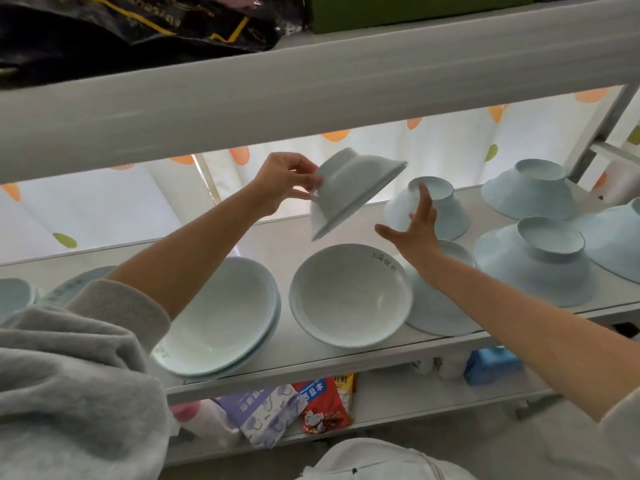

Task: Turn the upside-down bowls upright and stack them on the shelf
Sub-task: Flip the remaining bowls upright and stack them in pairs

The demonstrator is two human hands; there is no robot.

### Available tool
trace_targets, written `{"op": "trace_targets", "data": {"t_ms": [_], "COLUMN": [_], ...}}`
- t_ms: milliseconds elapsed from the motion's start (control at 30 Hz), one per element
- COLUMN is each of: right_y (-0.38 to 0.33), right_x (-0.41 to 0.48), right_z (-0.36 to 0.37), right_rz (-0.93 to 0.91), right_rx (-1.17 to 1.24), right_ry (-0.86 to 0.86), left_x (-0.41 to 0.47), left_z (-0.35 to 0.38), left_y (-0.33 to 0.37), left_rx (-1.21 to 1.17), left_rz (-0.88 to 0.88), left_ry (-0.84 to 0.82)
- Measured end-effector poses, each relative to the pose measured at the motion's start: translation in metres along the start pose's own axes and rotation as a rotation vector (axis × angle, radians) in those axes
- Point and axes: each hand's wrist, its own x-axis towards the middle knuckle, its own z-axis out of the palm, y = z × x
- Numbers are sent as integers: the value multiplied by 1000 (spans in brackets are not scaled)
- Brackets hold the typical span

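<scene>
Left hand (284, 181): raised above the middle shelf (329, 355), its grip clamped on the rim of a pale blue bowl, thumb on the outside wall and fingers curled at the edge.
Held bowl (349, 192): in the air, tilted steeply with its foot pointing up and left and its opening facing down and right; it touches nothing but the left hand.
Right hand (415, 230): grip spread wide, fingers apart and empty, palm turned toward the held bowl, just below its lower rim without touching it.
Upright bowl (349, 296): stands on the shelf directly under the held bowl, with dark writing on its inner rim.
Upright stack (225, 317): to the left, at least two bowls nested, partly behind the left forearm.
Upside-down bowls (533, 261): several at the right of the shelf, feet up; one lies beneath the right forearm.
Sleeves: grey, pushed up the arms.
</scene>
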Motion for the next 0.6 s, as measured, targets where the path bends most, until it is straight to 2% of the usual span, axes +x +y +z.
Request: {"op": "trace_targets", "data": {"t_ms": [133, 233, 367, 467, 600], "right_y": [-6, 0, 13, 13, 9], "right_x": [10, 13, 6, 3, 0], "right_z": [1, -3, -7, -6, -6], "right_rz": [69, 164, 116, 69, 68], "right_rx": [270, 357, 95, -55, -171], "right_ry": [64, 124, 168, 111, 0], "left_x": [-21, -33, -40, -43, -48], "left_z": [12, 19, 16, 7, -7], "left_y": [0, -9, -18, -23, -29], "left_rx": [-281, -332, -264, -163, -160], "left_rz": [-32, -105, -289, -420, -544], "left_ry": [-228, -353, -382, -434, -489]}}
